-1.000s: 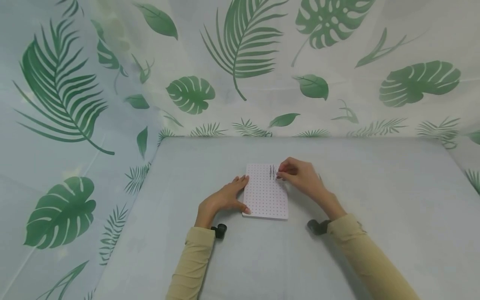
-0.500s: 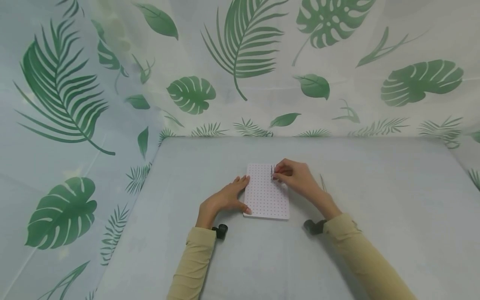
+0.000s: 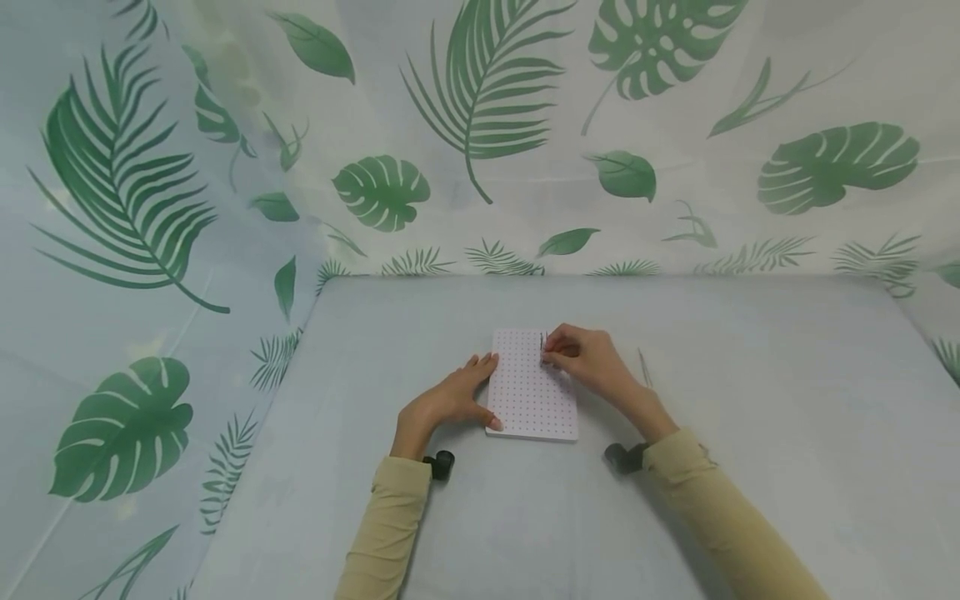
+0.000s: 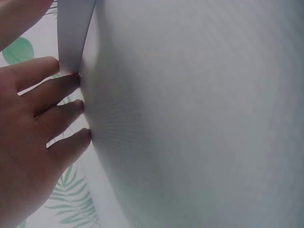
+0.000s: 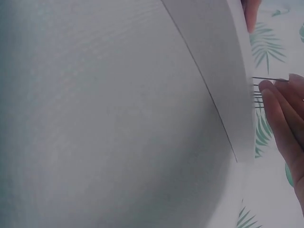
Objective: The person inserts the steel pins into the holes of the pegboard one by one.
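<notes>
A white board (image 3: 525,392) with a grid of small dots or holes lies on the table. Several thin dark pins (image 5: 258,95) stick out of its face, grouped near the far right part of the board. My right hand (image 3: 592,357) is over that part and pinches one thin dark pin (image 5: 270,79) between thumb and finger, its end right at the board's face. My left hand (image 3: 446,396) rests along the board's left edge, fingers spread and fairly straight, thumb at the near left corner. In the left wrist view, its fingertips (image 4: 84,134) touch down beside the board's side.
A few thin sticks (image 3: 645,368) lie on the table just right of the right wrist. The pale table (image 3: 360,317) meets a leaf-printed cloth (image 3: 465,225) at the back and left. Black wrist cameras hang below both wrists, the right one (image 3: 624,458) close over the table.
The right hand has moved slightly left and down over the board, toward the standing pins, uncovering more of the sticks on the table. The left hand and the board stay in place.
</notes>
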Tool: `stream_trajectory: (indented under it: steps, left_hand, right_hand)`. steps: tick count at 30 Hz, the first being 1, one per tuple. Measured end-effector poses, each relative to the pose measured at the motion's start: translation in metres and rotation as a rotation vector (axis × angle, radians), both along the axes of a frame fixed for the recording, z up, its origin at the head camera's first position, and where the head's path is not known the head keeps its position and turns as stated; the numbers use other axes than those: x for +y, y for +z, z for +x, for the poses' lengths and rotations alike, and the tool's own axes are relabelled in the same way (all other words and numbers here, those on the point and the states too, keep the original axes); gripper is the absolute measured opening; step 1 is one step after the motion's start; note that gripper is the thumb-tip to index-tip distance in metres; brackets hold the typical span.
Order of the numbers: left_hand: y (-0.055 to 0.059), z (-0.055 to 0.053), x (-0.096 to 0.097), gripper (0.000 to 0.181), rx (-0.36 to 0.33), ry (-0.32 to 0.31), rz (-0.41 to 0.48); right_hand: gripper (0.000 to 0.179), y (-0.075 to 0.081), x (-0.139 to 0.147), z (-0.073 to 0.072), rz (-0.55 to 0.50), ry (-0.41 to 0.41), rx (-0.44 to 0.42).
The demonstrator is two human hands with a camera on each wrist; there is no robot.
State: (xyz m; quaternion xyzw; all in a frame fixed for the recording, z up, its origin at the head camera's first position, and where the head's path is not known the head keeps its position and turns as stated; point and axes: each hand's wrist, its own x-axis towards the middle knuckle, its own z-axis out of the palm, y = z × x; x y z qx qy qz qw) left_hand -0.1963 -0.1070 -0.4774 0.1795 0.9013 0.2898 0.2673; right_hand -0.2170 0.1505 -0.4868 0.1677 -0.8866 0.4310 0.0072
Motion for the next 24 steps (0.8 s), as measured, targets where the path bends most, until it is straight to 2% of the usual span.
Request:
stream_trajectory:
  steps: [11,24]
  left_hand:
    - [0.002,0.002,0.002,0.110,-0.008,0.015,0.006]
    - [0.002,0.002,0.001,0.110,-0.020,0.036,0.015]
  right_hand:
    - [0.013,-0.002,0.007,0.002,0.055,-0.011,0.014]
    - [0.015,-0.002,0.034,0.003,0.128,0.005,0.042]
